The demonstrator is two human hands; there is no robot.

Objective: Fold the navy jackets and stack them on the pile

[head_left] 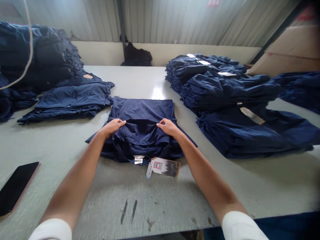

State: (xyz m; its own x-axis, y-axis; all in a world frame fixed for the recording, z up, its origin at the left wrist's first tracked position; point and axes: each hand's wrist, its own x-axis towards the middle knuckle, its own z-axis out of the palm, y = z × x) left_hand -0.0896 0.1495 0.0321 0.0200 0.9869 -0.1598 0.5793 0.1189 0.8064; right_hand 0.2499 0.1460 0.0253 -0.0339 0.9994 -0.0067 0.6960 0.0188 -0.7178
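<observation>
A navy blue garment [145, 108], partly folded, lies in front of me on the table. My left hand [113, 127] pinches a raised edge of its cloth on the left side. On the right side my right hand [168, 127] pinches the same edge between thumb and fingers. Between the two hands the cloth sags in loose creases. A printed hang tag [165, 167] and a small white label [138, 159] stick out at the garment's near edge. The exact kind of garment cannot be made out from this fold.
Stacks of folded navy garments stand at right [230, 90] and left [72, 96], with a taller pile [37, 53] at the far left. A phone [17, 186] lies near the table's [105, 206] left front. A pale cable [30, 43] hangs at upper left. Cardboard [290, 50] stands back right.
</observation>
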